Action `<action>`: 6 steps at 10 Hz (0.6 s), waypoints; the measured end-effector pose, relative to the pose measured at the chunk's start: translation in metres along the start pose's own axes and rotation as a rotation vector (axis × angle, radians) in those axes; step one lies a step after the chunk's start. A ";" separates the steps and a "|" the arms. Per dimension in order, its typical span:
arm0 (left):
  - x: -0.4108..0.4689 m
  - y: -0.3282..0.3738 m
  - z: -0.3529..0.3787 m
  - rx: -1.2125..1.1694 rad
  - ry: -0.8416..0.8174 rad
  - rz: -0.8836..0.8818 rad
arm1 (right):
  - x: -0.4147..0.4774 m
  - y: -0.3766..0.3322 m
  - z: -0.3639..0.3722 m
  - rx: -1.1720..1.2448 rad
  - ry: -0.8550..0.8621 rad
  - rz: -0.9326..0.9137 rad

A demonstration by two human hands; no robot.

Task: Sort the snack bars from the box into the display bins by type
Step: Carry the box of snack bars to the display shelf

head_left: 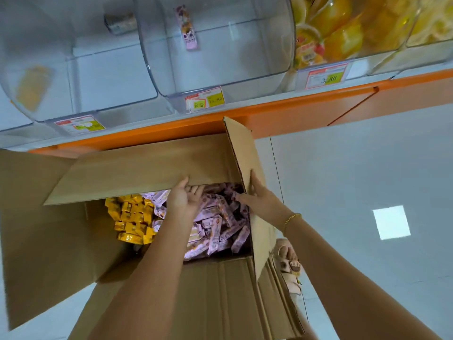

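Hands at the flaps of the snack box

A cardboard box (220, 290) stood open on the tiled floor (355, 168), below a shelf with an orange edge (294, 109). Inside it, yellow snack bars (131, 217) were heaped at the left and pink snack bars (220, 224) filled the right. The left hand (183, 201) reached in over the pink bars. Its thumb touched the edge of the far flap (147, 168) and its fingers (197, 191) were loosely spread, gripping no bar. The right hand (261, 201), with a beaded bracelet (290, 219) at the wrist, held the upright right flap (240, 148), thumb on the outer face and fingers curled round to the inner one.

On the shelf stood clear display bins. The middle bin (245, 77) held a single pink bar (187, 28). The left bin (110, 94) showed a blurred yellow pack (31, 87) and a brownish wrapped item (120, 24). The right bin (372, 54) was full of yellow-orange packs. Price tags (204, 99) hung on the bin fronts. A sandalled foot (291, 263) showed beside the box.
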State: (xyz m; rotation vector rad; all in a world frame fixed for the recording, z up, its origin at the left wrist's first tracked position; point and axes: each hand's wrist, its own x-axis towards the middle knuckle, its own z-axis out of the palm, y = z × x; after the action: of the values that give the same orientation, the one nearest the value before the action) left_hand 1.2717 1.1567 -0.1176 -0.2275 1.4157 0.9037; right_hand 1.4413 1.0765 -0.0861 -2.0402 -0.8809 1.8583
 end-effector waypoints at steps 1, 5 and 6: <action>-0.021 0.015 0.012 0.047 -0.001 0.072 | -0.015 0.020 -0.035 0.275 -0.058 -0.036; 0.024 0.066 0.030 1.412 -0.087 1.155 | 0.068 0.126 -0.069 -0.516 0.478 0.312; 0.021 0.085 0.018 1.399 -0.182 1.227 | 0.082 0.141 -0.006 -0.581 0.121 0.278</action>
State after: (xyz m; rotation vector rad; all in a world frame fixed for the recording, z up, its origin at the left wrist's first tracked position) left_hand 1.2274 1.2329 -0.1024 1.8670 1.6363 0.5807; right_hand 1.4848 1.0136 -0.2301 -2.7064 -1.2734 1.7167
